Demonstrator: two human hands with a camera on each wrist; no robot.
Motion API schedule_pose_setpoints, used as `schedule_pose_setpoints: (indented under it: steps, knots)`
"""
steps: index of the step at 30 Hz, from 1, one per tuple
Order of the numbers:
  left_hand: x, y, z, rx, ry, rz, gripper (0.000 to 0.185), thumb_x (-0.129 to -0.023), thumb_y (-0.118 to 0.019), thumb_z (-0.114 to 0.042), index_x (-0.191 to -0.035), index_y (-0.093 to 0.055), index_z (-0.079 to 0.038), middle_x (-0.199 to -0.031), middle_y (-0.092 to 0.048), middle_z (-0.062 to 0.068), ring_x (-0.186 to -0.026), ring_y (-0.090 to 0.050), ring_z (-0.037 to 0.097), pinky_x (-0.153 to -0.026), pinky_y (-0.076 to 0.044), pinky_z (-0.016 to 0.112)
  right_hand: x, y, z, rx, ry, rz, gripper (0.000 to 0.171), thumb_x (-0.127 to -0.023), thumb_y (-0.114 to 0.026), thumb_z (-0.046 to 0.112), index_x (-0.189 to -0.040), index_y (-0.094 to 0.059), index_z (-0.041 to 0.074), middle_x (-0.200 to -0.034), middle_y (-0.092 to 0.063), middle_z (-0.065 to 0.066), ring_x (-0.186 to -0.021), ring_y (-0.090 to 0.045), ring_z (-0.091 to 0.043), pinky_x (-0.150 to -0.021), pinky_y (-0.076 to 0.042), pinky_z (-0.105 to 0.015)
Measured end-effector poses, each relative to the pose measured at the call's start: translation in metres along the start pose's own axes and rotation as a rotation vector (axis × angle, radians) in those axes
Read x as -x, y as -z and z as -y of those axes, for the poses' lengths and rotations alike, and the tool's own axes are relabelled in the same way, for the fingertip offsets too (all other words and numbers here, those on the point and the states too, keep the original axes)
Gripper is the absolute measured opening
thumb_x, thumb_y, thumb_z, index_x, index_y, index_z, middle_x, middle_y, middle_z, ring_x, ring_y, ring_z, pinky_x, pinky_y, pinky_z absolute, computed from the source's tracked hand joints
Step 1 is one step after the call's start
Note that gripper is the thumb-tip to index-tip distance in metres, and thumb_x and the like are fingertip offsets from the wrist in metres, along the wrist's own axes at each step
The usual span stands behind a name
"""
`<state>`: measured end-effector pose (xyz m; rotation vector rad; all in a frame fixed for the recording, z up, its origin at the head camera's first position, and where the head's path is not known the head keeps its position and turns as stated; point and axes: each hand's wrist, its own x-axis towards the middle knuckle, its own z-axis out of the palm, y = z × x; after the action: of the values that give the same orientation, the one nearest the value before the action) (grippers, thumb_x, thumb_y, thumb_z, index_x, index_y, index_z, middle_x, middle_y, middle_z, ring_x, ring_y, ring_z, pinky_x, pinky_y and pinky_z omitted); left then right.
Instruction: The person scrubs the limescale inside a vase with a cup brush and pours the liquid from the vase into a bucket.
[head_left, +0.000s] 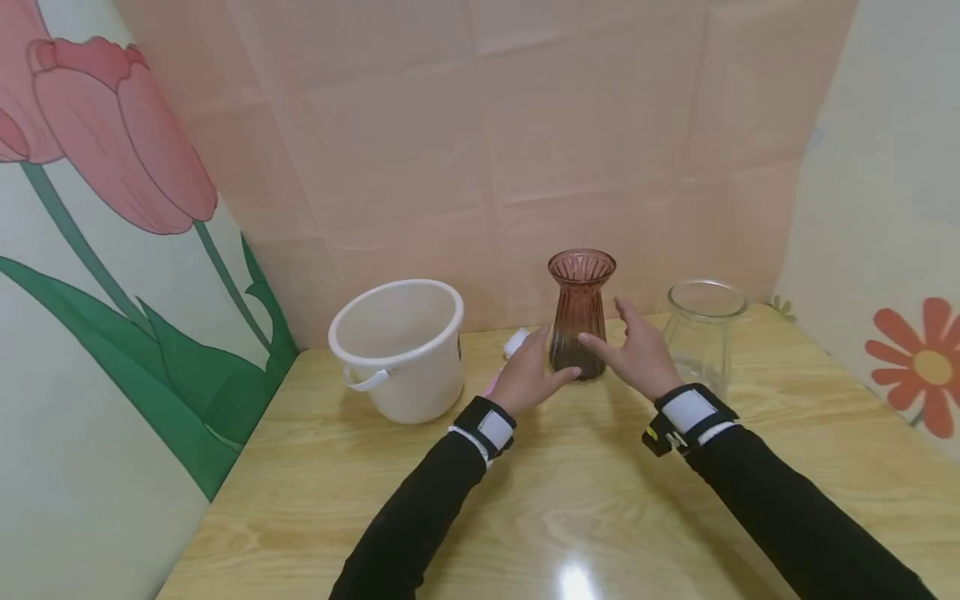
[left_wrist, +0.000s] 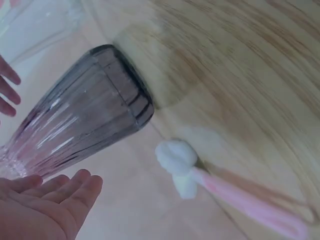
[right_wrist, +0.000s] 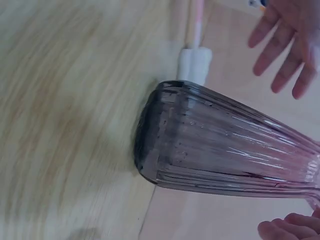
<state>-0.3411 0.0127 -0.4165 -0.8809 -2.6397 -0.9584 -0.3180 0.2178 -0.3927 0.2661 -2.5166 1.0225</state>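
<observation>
Flanking the upright tinted glass vase (head_left: pixel 579 312) on the tabletop (head_left: pixel 585 500), right of the white bucket (head_left: pixel 412 390), with left hand (head_left: pixel 527 377) and right hand (head_left: pixel 643 354) wide and empty, expecting stiff, slick, fragile handling and favouring a two-sided hold at the waist.

Glass vase (head_left: pixel 577 310) is standing upright on the wooden table (head_left: pixel 562 500), sitting near the back edge, closer to the back right corner than to the back left. Translucent wall is showing vertical ribs throughout; colour is running from reddish-pink at the flared rim to dark purplish-grey at the base. Body is tapering upward into a narrow neck. Small droplet-like spots are dotting the lower wall in the right wrist view. Vase is standing between left hand (head_left: pixel 529 375) and right hand (head_left: pixel 641 354), gaps showing on both sides.
</observation>
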Motion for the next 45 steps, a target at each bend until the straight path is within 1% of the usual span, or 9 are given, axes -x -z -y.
schedule_pose_setpoints:
  steps: [2, 5, 9, 14, 19, 27, 34, 40, 45]
  knots:
    - [-0.005, -0.003, -0.002, 0.043, 0.044, -0.015, 0.089, -0.087, -0.067, -0.052, -0.151, -0.027, -0.005, -0.151, -0.036, 0.013, -0.136, -0.036, 0.023, -0.109, -0.034, 0.037, -0.004, 0.0, -0.001, -0.023, -0.015, -0.021, 0.097, -0.086, -0.066, 0.056, -0.15, -0.023, -0.004, -0.141, -0.038, -0.035, -0.122, -0.045, -0.052, -0.093, -0.041, -0.063]
    - [-0.012, -0.007, -0.004, 0.126, 0.094, -0.035, 0.09, -0.086, -0.07, -0.049, -0.152, -0.026, -0.005, -0.151, -0.036, 0.015, -0.136, -0.036, 0.025, -0.108, -0.034, 0.039, -0.01, -0.001, -0.002, -0.04, -0.032, -0.024, 0.097, -0.086, -0.067, 0.055, -0.15, -0.024, -0.005, -0.141, -0.038, -0.035, -0.125, -0.042, -0.05, -0.094, -0.04, -0.063]
    - [-0.021, -0.013, -0.003, 0.178, 0.153, -0.061, 0.094, -0.085, -0.072, -0.049, -0.152, -0.023, -0.005, -0.152, -0.033, 0.016, -0.137, -0.034, 0.027, -0.108, -0.034, 0.041, -0.018, -0.005, -0.003, -0.102, -0.059, -0.031, 0.098, -0.085, -0.07, 0.054, -0.149, -0.024, -0.005, -0.144, -0.037, -0.032, -0.13, -0.039, -0.047, -0.098, -0.038, -0.062]
    - [-0.033, -0.022, -0.001, 0.214, 0.169, -0.125, 0.093, -0.083, -0.076, -0.042, -0.15, -0.026, -0.002, -0.149, -0.036, 0.017, -0.136, -0.036, 0.027, -0.107, -0.035, 0.042, -0.028, -0.011, -0.003, -0.192, -0.098, -0.035, 0.1, -0.083, -0.072, 0.053, -0.15, -0.024, -0.003, -0.147, -0.034, -0.029, -0.133, -0.035, -0.044, -0.101, -0.036, -0.061]
    - [-0.043, -0.031, 0.005, 0.221, 0.154, -0.184, 0.09, -0.08, -0.078, -0.043, -0.146, -0.032, -0.002, -0.143, -0.041, 0.017, -0.132, -0.04, 0.026, -0.106, -0.037, 0.039, -0.036, -0.015, -0.006, -0.248, -0.11, -0.025, 0.1, -0.082, -0.073, 0.051, -0.15, -0.023, -0.001, -0.148, -0.032, -0.029, -0.134, -0.033, -0.044, -0.101, -0.034, -0.062]
    - [-0.052, -0.038, 0.009, 0.235, 0.125, -0.182, 0.077, -0.081, -0.078, -0.037, -0.138, -0.04, -0.004, -0.132, -0.05, 0.012, -0.12, -0.049, 0.019, -0.1, -0.041, 0.03, -0.043, -0.021, -0.006, -0.284, -0.086, -0.001, 0.088, -0.084, -0.075, 0.04, -0.148, -0.028, 0.001, -0.145, -0.039, -0.025, -0.132, -0.038, -0.042, -0.102, -0.034, -0.061]
    - [-0.055, -0.038, 0.012, 0.278, 0.127, -0.184, 0.073, -0.079, -0.08, -0.028, -0.136, -0.043, -0.001, -0.13, -0.053, 0.012, -0.119, -0.051, 0.019, -0.1, -0.04, 0.027, -0.049, -0.026, 0.0, -0.284, -0.058, 0.028, 0.077, -0.085, -0.077, 0.03, -0.142, -0.034, -0.001, -0.136, -0.048, -0.025, -0.122, -0.048, -0.039, -0.099, -0.041, -0.054]
    - [-0.059, -0.035, 0.012, 0.298, 0.128, -0.167, 0.071, -0.078, -0.081, -0.023, -0.135, -0.044, -0.002, -0.129, -0.055, 0.011, -0.118, -0.052, 0.017, -0.099, -0.041, 0.027, -0.052, -0.027, 0.004, -0.272, -0.086, 0.056, 0.078, -0.086, -0.075, 0.027, -0.143, -0.03, -0.001, -0.138, -0.045, -0.025, -0.124, -0.047, -0.04, -0.102, -0.039, -0.054]
    - [-0.06, -0.03, 0.011, 0.296, 0.148, -0.129, 0.072, -0.079, -0.08, -0.024, -0.137, -0.043, -0.004, -0.131, -0.054, 0.01, -0.119, -0.052, 0.016, -0.099, -0.042, 0.027, -0.055, -0.03, 0.001, -0.26, -0.093, 0.058, 0.078, -0.087, -0.075, 0.027, -0.144, -0.029, -0.001, -0.138, -0.045, -0.026, -0.124, -0.047, -0.04, -0.101, -0.039, -0.054]
